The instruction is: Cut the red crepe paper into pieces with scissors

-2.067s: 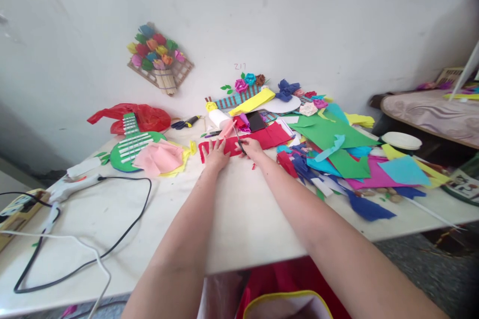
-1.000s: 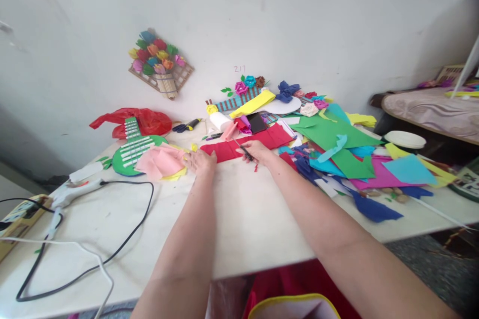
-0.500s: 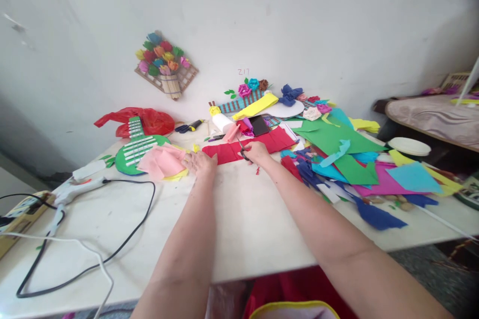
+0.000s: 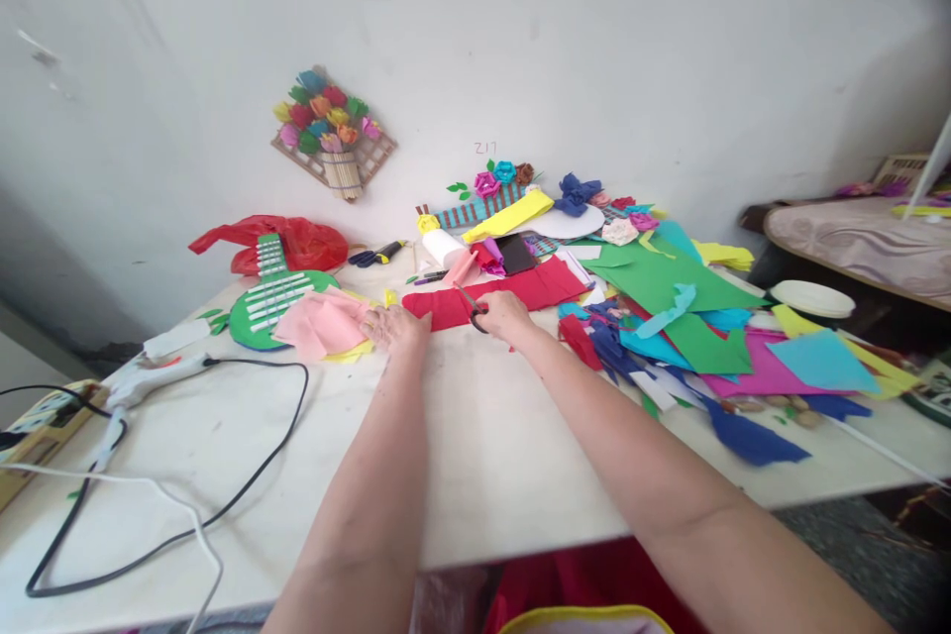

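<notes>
A long strip of red crepe paper (image 4: 531, 289) lies flat across the middle of the table. My right hand (image 4: 506, 317) is closed on a small pair of scissors (image 4: 475, 310), whose blades point up and left over the strip. At the strip's left end rests my left hand (image 4: 397, 327), lying flat with its fingers stretched left and its thumb at the red paper. Its fingertips reach the crumpled pink crepe paper (image 4: 323, 322), which partly covers a green guitar-shaped piece (image 4: 248, 317) with white bars.
A glue gun (image 4: 159, 376) with its black cable (image 4: 293, 426) lies at left. Behind are a red plastic bag (image 4: 297, 243), dark-handled pliers (image 4: 376, 255) and a white roll (image 4: 442, 248). Coloured paper scraps, including a green sheet (image 4: 669, 277), are heaped at right.
My right hand has shifted slightly left with the scissors, whose blades now point further left over the red strip. My left hand stays in place. The view has tilted a little.
</notes>
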